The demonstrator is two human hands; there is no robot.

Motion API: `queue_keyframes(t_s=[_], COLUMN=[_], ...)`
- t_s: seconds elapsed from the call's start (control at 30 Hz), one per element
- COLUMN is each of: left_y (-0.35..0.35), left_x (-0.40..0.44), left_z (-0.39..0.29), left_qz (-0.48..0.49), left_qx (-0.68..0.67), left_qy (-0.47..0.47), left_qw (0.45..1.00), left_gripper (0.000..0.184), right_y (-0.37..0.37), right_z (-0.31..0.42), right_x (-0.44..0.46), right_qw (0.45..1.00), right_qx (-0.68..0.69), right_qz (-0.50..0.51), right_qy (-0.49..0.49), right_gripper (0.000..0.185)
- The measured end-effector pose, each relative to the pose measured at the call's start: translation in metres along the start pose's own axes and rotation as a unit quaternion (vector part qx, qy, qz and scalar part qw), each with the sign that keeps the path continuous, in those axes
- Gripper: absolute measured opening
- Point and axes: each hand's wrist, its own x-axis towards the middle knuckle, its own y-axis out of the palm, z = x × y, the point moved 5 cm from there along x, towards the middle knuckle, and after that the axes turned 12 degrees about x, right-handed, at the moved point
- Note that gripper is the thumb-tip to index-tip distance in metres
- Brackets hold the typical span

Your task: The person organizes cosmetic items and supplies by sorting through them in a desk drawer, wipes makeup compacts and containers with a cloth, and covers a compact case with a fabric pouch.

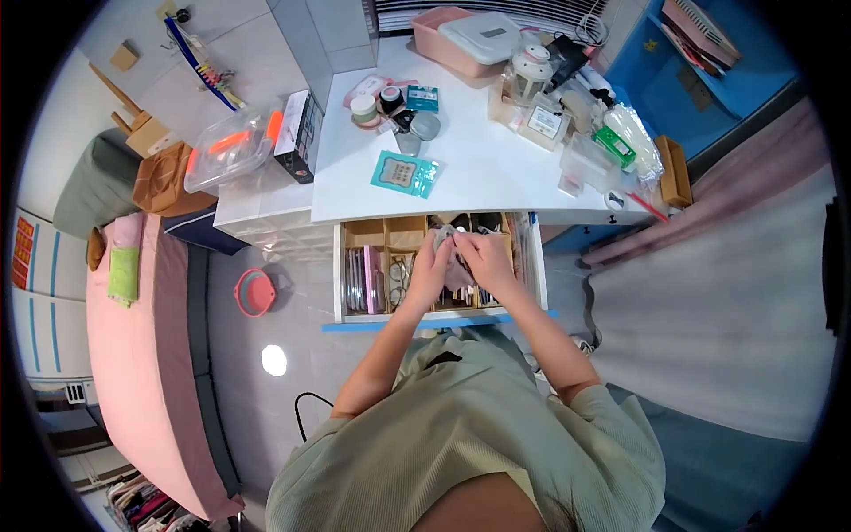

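Observation:
My left hand (pixel 432 266) and my right hand (pixel 486 261) meet over an open drawer (pixel 340 297). Pinched between their fingers is a soft greyish-mauve cloth (pixel 457 273), bunched at the top; whether it is a pouch I cannot make out. Cardboard dividers (pixel 406 229) split the drawer into compartments. Upright thin cases, one of them with a pink-purple edge (pixel 372 279), fill its left side. Round clear items (pixel 398 282) lie beside them. Slim sticks or pens stand below the cloth, partly hidden by my hands.
On the white desk (pixel 346 199) lies a teal packet (pixel 404 174), with small jars (pixel 363 108) behind it. A pink bin (pixel 443 40) stands at the back, clutter at the right. A clear box with orange clips (pixel 232 146) sits left; a pink basin (pixel 255 293) is on the floor.

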Motion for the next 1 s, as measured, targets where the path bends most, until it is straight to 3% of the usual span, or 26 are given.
queue_keyframes(t_s=[0.17, 0.27, 0.4, 0.5, 0.6, 0.63, 0.73, 0.77, 0.87, 0.9, 1.0], left_y=[0.000, 0.002, 0.010, 0.016, 0.021, 0.022, 0.023, 0.028, 0.039, 0.038, 0.049], left_x=[-0.005, -0.005, -0.004, -0.001, 0.011, 0.013, 0.011, 0.009, 0.013, 0.013, 0.017], left_z=[-0.007, -0.009, 0.004, 0.027, 0.086, 0.100, 0.111, 0.115, 0.125, 0.122, 0.106], left_qz=[-0.062, -0.057, -0.022, 0.000, -0.005, 0.012, 0.017, -0.076, -0.036, 0.052, 0.040], left_qx=[0.113, 0.155, 0.156, 0.162, 0.041, -0.036, -0.179, -0.232, -0.296, -0.256, -0.250], left_qy=[0.112, 0.150, 0.119, 0.063, -0.047, -0.095, -0.187, -0.254, -0.266, -0.256, -0.252], left_qw=[0.985, 0.975, 0.980, 0.985, 0.998, 0.995, 0.966, 0.936, 0.917, 0.931, 0.934], left_gripper=[0.027, 0.032, 0.034, 0.031, 0.034, 0.034, 0.031, 0.028, 0.030, 0.028, 0.026], right_y=[0.014, 0.021, 0.028, 0.022, 0.007, 0.000, -0.020, -0.029, -0.051, -0.056, -0.070], right_z=[-0.063, -0.045, -0.072, -0.117, -0.113, -0.117, -0.135, -0.141, -0.185, -0.199, -0.234], right_x=[-0.009, -0.017, -0.035, -0.045, -0.048, -0.050, -0.053, -0.055, -0.052, -0.048, -0.033], right_qw=[0.982, 0.883, 0.782, 0.776, 0.874, 0.881, 0.863, 0.847, 0.818, 0.810, 0.783], right_qx=[0.107, 0.344, 0.450, 0.462, 0.304, 0.299, 0.331, 0.337, 0.361, 0.362, 0.382], right_qz=[0.028, -0.032, -0.058, -0.008, -0.084, -0.092, -0.135, -0.159, -0.205, -0.212, -0.221], right_qy=[0.150, 0.318, 0.428, 0.430, 0.369, 0.355, 0.356, 0.380, 0.399, 0.411, 0.438], right_gripper=[0.043, 0.030, 0.026, 0.026, 0.026, 0.026, 0.025, 0.024, 0.023, 0.024, 0.026])
